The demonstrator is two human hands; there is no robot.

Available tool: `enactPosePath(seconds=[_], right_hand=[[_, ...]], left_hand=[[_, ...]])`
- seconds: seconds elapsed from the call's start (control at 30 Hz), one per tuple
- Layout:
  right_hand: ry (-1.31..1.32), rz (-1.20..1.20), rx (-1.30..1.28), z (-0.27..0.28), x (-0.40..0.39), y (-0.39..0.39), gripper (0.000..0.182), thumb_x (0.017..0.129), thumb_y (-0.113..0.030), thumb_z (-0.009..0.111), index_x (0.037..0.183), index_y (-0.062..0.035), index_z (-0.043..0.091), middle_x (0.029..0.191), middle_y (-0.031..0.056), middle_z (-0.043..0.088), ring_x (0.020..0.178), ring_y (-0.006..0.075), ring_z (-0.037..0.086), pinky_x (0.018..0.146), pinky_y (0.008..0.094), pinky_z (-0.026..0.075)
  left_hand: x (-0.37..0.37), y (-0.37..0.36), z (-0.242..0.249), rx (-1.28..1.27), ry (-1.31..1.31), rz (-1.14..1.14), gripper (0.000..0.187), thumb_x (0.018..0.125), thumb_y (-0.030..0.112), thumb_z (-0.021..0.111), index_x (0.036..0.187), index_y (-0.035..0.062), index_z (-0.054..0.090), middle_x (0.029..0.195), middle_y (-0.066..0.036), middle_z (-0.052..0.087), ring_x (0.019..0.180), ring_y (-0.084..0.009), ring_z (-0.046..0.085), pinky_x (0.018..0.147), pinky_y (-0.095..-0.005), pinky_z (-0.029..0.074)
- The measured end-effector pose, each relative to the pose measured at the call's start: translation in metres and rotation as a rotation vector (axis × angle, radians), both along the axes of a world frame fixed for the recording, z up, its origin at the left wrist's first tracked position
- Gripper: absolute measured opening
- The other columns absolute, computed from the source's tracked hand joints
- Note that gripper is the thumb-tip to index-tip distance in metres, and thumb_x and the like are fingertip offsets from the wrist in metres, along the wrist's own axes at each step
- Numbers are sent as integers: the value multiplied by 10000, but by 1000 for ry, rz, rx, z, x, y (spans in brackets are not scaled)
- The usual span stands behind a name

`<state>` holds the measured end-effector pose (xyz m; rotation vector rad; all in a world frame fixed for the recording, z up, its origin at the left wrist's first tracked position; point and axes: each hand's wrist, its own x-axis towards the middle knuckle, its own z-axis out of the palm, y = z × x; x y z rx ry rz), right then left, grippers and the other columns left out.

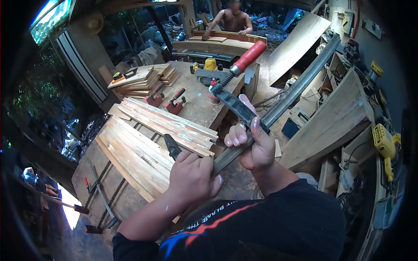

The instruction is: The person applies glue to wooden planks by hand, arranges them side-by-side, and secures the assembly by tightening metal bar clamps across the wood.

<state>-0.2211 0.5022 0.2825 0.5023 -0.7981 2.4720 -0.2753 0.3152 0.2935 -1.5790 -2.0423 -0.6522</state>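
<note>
A long steel bar clamp with a red handle lies diagonally across my front, lifted above the workbench. My left hand is closed round its lower end, near the dark fixed jaw. Further up, my right hand wraps the bar just below the sliding jaw, its thumb lying along the metal. The clamp's screw and red grip point up and away from me. Beyond my left hand, pale wooden strips lie side by side on the bench, some with whitish smears along them.
More bar clamps lie on the workbench at left. Two red-jawed clamps, stacked boards and a yellow power tool sit farther back. Another person stands behind planks. Leaning boards line the right side.
</note>
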Motion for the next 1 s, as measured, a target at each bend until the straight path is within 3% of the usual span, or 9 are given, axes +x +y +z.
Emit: enactPosePath(seconds=[0.07,0.17,0.23,0.4,0.6,0.7,0.8,0.83,1.0], right_hand=[[-71,-21,-21,0,4,-1,652,1082,-325,490,1608,-55,216,733,23,533,681,152,534,731,398,488],[115,97,-377,7,-6,51,538,1077,-298,480,1550,-77,353,697,-13,505,660,123,512,703,355,469],[211,-23,-284,11,-9,86,467,1070,-285,454,1496,-94,431,677,-34,486,639,103,486,665,325,452],[-109,-189,-28,12,-2,94,588,1080,-377,408,1620,-201,259,762,40,532,681,179,518,663,392,492],[-144,-166,243,-27,-1,79,724,1063,-410,457,1641,-118,135,1065,167,707,849,213,681,784,384,584],[-149,-78,252,-36,1,59,703,1055,-355,465,1639,-120,151,1039,133,693,900,232,657,846,419,556],[-84,92,5,-33,-6,61,690,1041,-233,471,1636,-126,138,912,71,624,836,228,609,845,479,526],[-147,44,-146,-21,-6,72,682,1010,-180,468,1626,-157,176,805,6,515,778,200,549,823,479,519],[-135,92,-71,4,-19,82,643,990,-192,449,1607,-154,271,785,-13,467,767,166,483,785,415,489]], left_hand=[[4,-1,0,-31,-49,-9,288,700,268,729,708,90,501,613,-83,500,598,-288,543,686,-397,426],[9,-3,-4,-111,-135,0,293,714,267,733,697,82,507,613,-97,512,599,-303,547,692,-413,435],[4,-1,-16,-99,-165,-18,292,708,262,734,690,81,504,608,-99,513,599,-307,546,695,-417,436],[-17,2,-24,-53,-80,-13,286,692,235,743,670,87,499,575,-91,488,575,-301,513,675,-410,422],[-6,-36,-48,-77,-109,44,307,713,255,758,650,97,503,588,-82,496,601,-299,533,702,-413,440],[1,-66,-61,-80,-131,81,312,705,267,763,638,103,506,588,-72,505,610,-291,543,709,-414,450],[4,-89,-58,-95,-125,133,307,681,261,763,634,101,505,589,-70,510,619,-291,552,710,-415,453],[7,-96,-58,-111,-128,150,305,672,259,764,634,100,506,589,-70,512,623,-292,556,710,-415,454],[12,-100,-58,-118,-184,229,270,638,245,759,648,103,530,628,-71,556,660,-290,582,761,-411,461]])
